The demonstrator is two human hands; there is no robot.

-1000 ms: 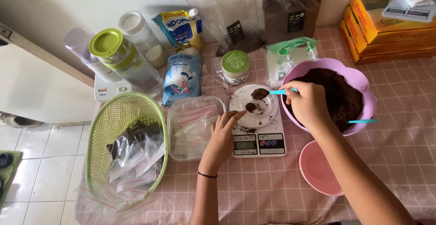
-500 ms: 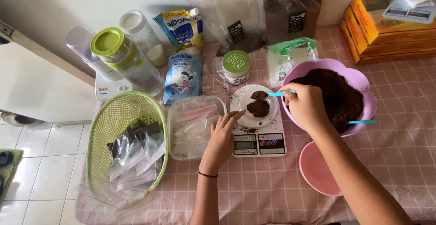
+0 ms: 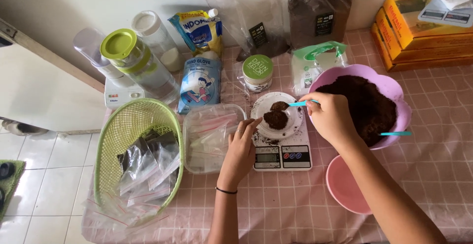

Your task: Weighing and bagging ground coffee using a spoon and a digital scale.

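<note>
- Right hand (image 3: 331, 118): fingers pinched on the handle of a turquoise spoon (image 3: 291, 104), whose bowl carries dark brown powder over the white dish (image 3: 277, 115) on the kitchen scale (image 3: 282, 148).
- Left hand (image 3: 241, 148): fingers loosely extended, the tips touching the left rim of the white dish; it grips nothing.
- Powder location: one mound lies in the dish, the bulk fills the purple bowl (image 3: 394, 98) just right of the scale, and loose specks already lie on the scale platform beside the dish.
- Risk, spillage: the spoon bowl hangs near the dish's upper edge. A tilt at this position would likely drop powder onto the scale or the pink checked table (image 3: 433, 175) rather than into the dish.
- Risk, false reading: fingertip pressure on the dish rim probably adds load to the platform, so the display may not show the true weight.
- Risk, displacement: a push from the left hand could slide the dish off centre, or tip it.
- Risk, contamination: a second turquoise utensil (image 3: 395, 133) rests on the purple bowl's rim. The right forearm lies just beside it and could knock it loose.
- Change from the earliest frame: the mound in the dish is larger, and the spoon now sits over the dish instead of at the purple bowl's rim.
- No change: the left hand remains at the dish rim.
</note>
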